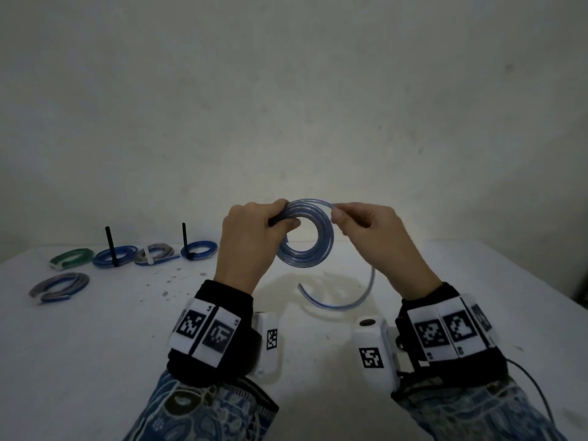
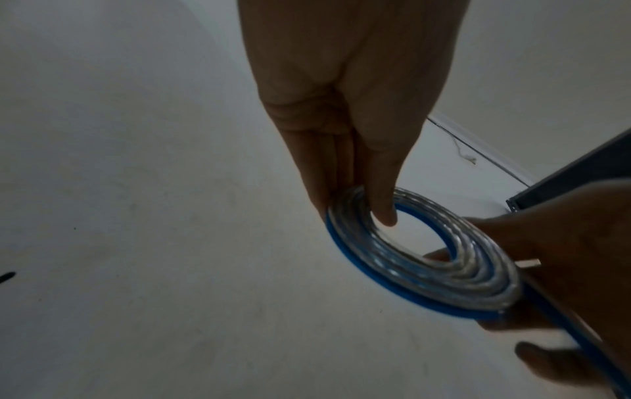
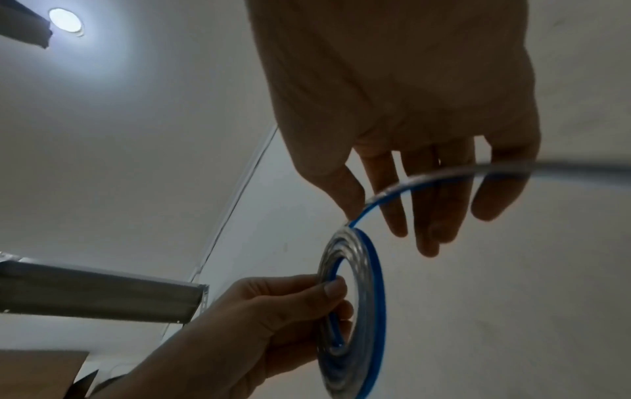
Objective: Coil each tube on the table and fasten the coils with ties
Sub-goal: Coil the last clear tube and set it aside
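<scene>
A clear tube with a blue stripe is wound into a flat coil (image 1: 324, 249) (image 2: 444, 286) (image 3: 368, 283) held upright above the white table (image 1: 127, 329). My left hand (image 1: 288, 214) (image 2: 355, 208) pinches the coil's left side, thumb through the hole and fingers behind. At the coil's upper right, my right hand (image 1: 335, 213) (image 3: 420, 210) pinches the free run of tube where it leaves the coil. The loose tail (image 1: 337, 305) drops behind my right hand and curves low over the table. No tie is on this coil.
Several tied coils lie at the table's far left: a green one (image 1: 71, 257), two blue ones with upright black ties (image 1: 116, 256) (image 1: 199, 249), a grey one with a white tie (image 1: 154, 254), and a grey-blue one (image 1: 60, 286) nearer. A wall stands close behind.
</scene>
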